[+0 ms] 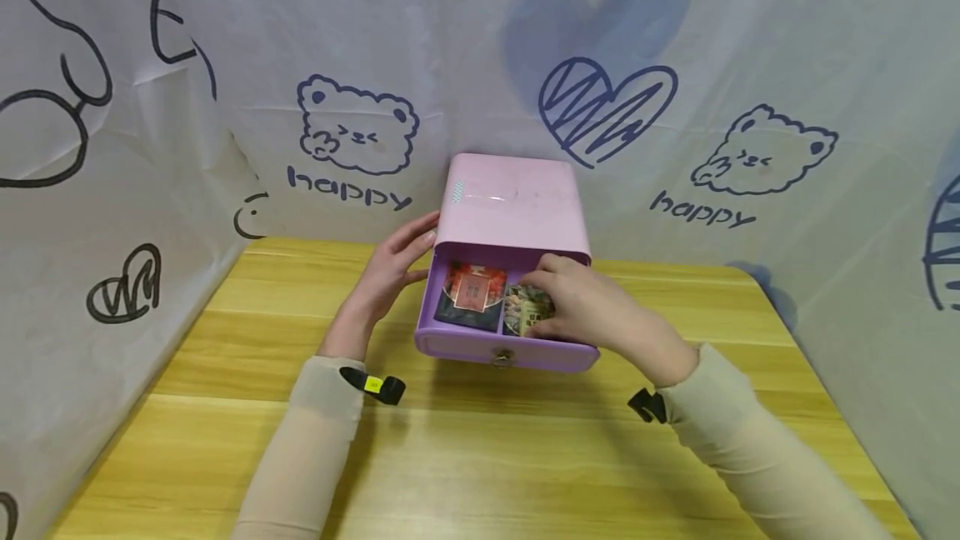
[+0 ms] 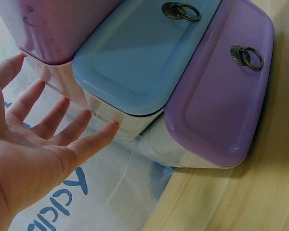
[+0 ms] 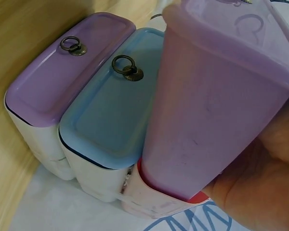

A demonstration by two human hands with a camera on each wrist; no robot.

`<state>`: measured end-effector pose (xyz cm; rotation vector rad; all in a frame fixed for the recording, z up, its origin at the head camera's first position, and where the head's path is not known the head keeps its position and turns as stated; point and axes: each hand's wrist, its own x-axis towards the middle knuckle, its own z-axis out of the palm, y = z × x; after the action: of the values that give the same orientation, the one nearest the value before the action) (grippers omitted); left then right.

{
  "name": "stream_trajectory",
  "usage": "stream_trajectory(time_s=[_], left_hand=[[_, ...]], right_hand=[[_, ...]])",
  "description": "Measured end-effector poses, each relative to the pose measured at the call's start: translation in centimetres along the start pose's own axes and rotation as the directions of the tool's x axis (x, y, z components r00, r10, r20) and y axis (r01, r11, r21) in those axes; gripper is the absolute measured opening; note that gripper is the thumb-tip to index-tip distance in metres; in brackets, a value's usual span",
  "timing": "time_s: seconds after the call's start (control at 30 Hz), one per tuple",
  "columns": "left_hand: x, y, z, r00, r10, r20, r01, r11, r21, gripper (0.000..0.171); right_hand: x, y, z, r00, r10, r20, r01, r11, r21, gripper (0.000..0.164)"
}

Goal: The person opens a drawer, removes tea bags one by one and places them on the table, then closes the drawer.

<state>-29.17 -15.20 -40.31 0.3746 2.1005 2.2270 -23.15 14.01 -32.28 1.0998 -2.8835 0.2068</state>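
The top purple drawer (image 1: pixel 426 311) of a small pink cabinet (image 1: pixel 517 198) is pulled out in the head view. Inside lie a red-and-black packet (image 1: pixel 472 294) on the left and a green patterned packet (image 1: pixel 519 311) on the right, a divider between them. My right hand (image 1: pixel 588 298) reaches over the drawer's right side and grips the green packet, thumb toward the front and fingers toward the back. These fingertips are partly hidden. Against the cabinet's left side, my left hand (image 1: pixel 386 273) rests its spread fingertips, also seen in the left wrist view.
Below the pulled-out drawer, a blue drawer (image 2: pixel 139 57) and a lower purple drawer (image 2: pixel 221 91) are closed, each with a ring pull. The cabinet stands on a wood-grain table (image 1: pixel 480 448), close to a white printed cloth (image 1: pixel 480 48) hanging behind it.
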Motion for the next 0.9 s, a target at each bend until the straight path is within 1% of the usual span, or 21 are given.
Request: stream_trajectory(time_s=[0.27, 0.5, 0.8, 0.9], left_hand=[[0.0, 0.1, 0.0, 1.0, -0.001, -0.003, 0.001, 1.0, -0.006, 0.056], [-0.1, 0.2, 0.0, 1.0, -0.006, -0.009, 0.006, 1.0, -0.012, 0.055], [-0.2, 0.3, 0.1, 1.0, -0.002, -0.007, 0.002, 1.0, -0.008, 0.055], [-0.2, 0.3, 0.2, 1.0, -0.002, -0.005, 0.002, 1.0, -0.006, 0.055]], right_hand=[[-0.3, 0.0, 0.2, 0.999, 0.004, -0.051, -0.002, 0.999, 0.052, 0.062], [-0.5, 0.2, 0.4, 0.994, -0.031, -0.106, 0.046, 0.99, 0.137, 0.052], [-1.2, 1.0, 0.7, 0.983, -0.073, -0.171, 0.115, 0.96, 0.254, 0.038], [-1.5, 1.1, 0.8, 0.978, -0.082, -0.189, 0.135, 0.949, 0.286, 0.036]])
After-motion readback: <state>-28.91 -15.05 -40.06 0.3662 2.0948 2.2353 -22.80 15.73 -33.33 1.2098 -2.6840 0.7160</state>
